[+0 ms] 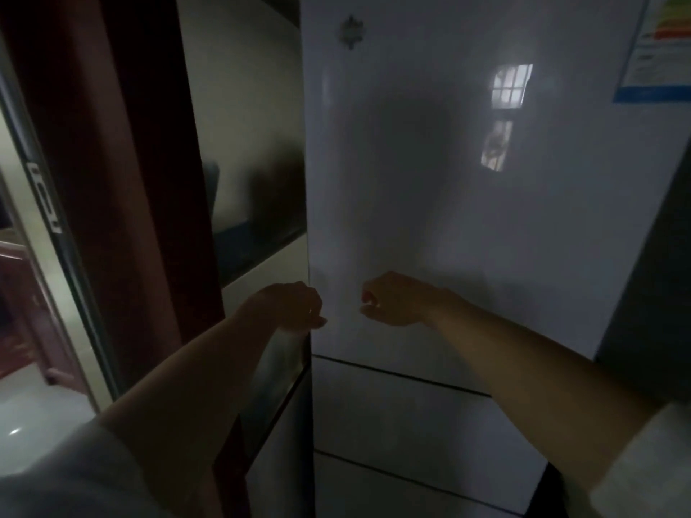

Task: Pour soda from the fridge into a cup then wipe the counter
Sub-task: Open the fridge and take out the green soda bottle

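A tall white fridge fills the view, its upper door (448, 200) closed. My left hand (288, 306) is at the door's left edge near its bottom corner, fingers curled round that edge. My right hand (396, 300) hovers just in front of the door's lower part, fingers curled, with nothing in it. Neither soda nor a cup is in view. The room is dim.
Two closed white drawers (392, 398) sit below the upper door. An energy label (662, 50) is stuck at the door's top right. Left of the fridge are a dark recess (254, 162), a brown wooden frame (123, 181) and a doorway onto a pale floor (33, 424).
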